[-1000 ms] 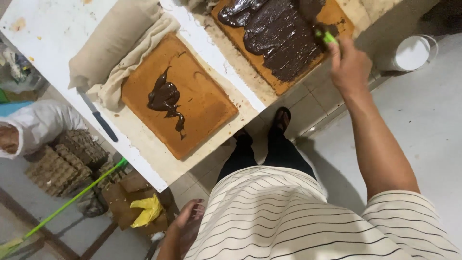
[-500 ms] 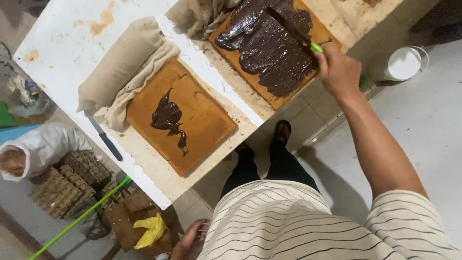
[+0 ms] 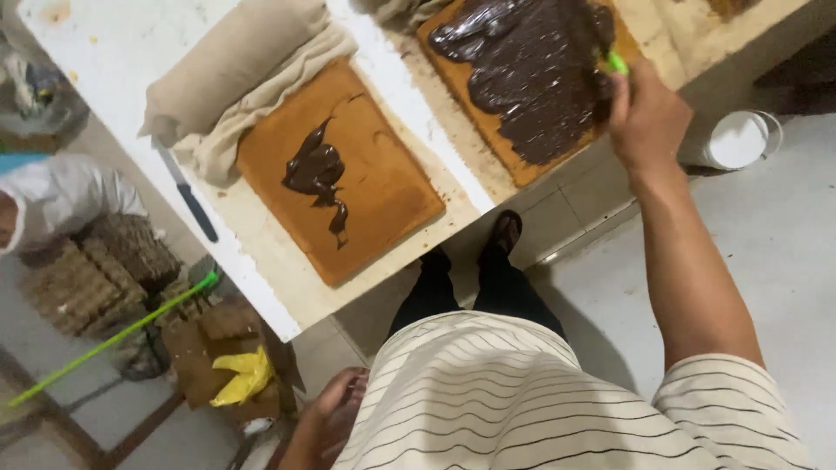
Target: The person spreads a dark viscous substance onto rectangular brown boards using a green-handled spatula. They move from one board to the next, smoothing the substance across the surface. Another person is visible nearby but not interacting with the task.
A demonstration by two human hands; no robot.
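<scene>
Over the last second the right hand has drawn down and toward the right edge of the flat brown sheet cake coated in dark chocolate spread, at the upper right of the frame. The dark coat now looks to reach nearly across the sheet, with a bare brown strip left along its lower edge — spreading on this one seems well advanced. The hand is closed around a green-handled spreading tool, whose working end lies on the chocolate just above the knuckles.

Left of centre, a second brown sheet cake with one dark chocolate streak lies unspread on the white counter, beside a rolled beige cloth.

The left hand hangs low at the bottom, loosely open, holding nothing.
</scene>
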